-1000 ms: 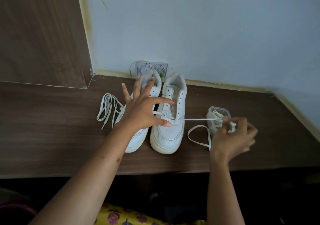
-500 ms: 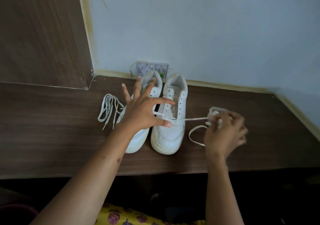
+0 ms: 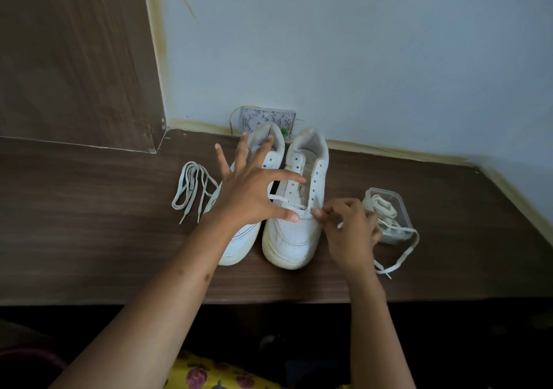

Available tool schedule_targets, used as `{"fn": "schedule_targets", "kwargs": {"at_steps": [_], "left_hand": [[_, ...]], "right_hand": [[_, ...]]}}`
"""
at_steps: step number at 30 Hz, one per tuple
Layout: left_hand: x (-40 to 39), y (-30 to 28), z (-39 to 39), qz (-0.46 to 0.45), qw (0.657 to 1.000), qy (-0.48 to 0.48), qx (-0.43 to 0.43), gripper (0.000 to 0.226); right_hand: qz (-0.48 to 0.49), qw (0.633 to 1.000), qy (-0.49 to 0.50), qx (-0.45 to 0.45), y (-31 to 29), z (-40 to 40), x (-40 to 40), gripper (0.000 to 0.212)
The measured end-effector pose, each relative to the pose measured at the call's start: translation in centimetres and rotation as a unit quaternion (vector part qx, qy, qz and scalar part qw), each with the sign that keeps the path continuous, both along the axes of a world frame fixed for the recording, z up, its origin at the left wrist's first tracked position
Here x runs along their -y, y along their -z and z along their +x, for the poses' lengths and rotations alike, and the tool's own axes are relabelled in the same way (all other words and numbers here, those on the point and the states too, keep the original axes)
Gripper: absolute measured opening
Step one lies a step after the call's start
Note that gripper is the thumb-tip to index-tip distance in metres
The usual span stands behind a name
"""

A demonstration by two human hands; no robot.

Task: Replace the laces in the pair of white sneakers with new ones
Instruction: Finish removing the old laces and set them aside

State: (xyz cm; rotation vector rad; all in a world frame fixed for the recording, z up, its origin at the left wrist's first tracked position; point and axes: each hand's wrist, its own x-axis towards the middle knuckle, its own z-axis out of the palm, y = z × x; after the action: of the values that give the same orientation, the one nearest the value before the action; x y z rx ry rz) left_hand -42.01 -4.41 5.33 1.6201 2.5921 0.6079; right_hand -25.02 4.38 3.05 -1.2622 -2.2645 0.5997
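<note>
**Right hand brought back to the shoe**

Compared with a second ago, the right hand (image 3: 348,230) is moved from the plastic box (image 3: 398,206) to the right sneaker (image 3: 294,209), just beside its lowest eyelets. The new lace (image 3: 401,254) is pinched between its curled fingers, and the loose end is laid on the tabletop (image 3: 89,239) near the box. The left hand (image 3: 251,191) is kept spread, fingers straight, with the thumb pressed on the lace across the right sneaker. The left sneaker (image 3: 239,239) is partly hidden under this hand. The old laces (image 3: 191,191) are left in a bundle at the left.
</note>
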Motion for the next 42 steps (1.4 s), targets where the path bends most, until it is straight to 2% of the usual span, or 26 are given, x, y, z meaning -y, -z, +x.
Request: {"fn": "schedule_targets", "kwargs": {"at_steps": [2,6,10,12,14,18,19,23,26,29,32,35,42], "left_hand": [[0.0,0.0,0.0,-0.001,1.0,0.001,0.003,0.068],[0.1,0.0,0.0,0.001,1.0,0.004,0.003,0.068],[0.2,-0.2,0.0,-0.002,1.0,0.007,0.002,0.068],[0.2,-0.2,0.1,-0.003,1.0,0.007,0.001,0.068],[0.2,-0.2,0.1,0.0,1.0,0.007,0.003,0.068],[0.2,-0.2,0.1,0.002,1.0,0.007,0.012,0.068],[0.2,-0.2,0.0,0.003,1.0,0.007,0.013,0.068],[0.1,0.0,0.0,0.0,1.0,0.006,0.007,0.068],[0.1,0.1,-0.1,0.002,1.0,0.007,0.01,0.068],[0.2,0.0,-0.1,0.003,1.0,0.01,0.017,0.067],[0.2,0.1,-0.2,0.0,1.0,0.009,0.019,0.067],[0.2,0.1,-0.2,0.002,1.0,0.011,0.028,0.067],[0.1,0.1,-0.2,-0.002,1.0,0.003,0.028,0.066]], "right_hand": [[0.024,0.999,0.03,-0.007,-0.2,0.3,-0.4,0.015],[0.078,0.98,0.183,-0.019,-0.4,1.7,-1.4,0.008],[0.032,0.952,0.279,-0.124,-1.0,2.8,-1.7,0.009],[0.023,0.956,0.265,-0.124,-1.1,2.6,-1.4,0.015],[0.035,0.974,0.196,-0.108,-1.2,2.0,-0.7,0.02],[0.031,0.999,0.024,0.017,-0.8,-0.2,0.6,0.032],[0.029,0.999,-0.003,0.02,-0.5,-0.6,0.7,0.03],[0.035,0.993,-0.063,-0.089,0.4,-0.8,0.0,0.013],[0.043,0.993,-0.068,-0.089,0.5,-0.7,-0.4,0.01],[0.037,0.992,-0.045,-0.109,0.5,0.2,-0.9,0.018],[0.0,0.99,0.011,-0.14,-0.3,1.9,-1.3,0.021],[-0.047,0.983,0.018,-0.174,-0.5,3.0,-1.2,0.024],[-0.065,0.975,0.066,-0.201,-0.5,2.9,-0.6,0.022]]}}
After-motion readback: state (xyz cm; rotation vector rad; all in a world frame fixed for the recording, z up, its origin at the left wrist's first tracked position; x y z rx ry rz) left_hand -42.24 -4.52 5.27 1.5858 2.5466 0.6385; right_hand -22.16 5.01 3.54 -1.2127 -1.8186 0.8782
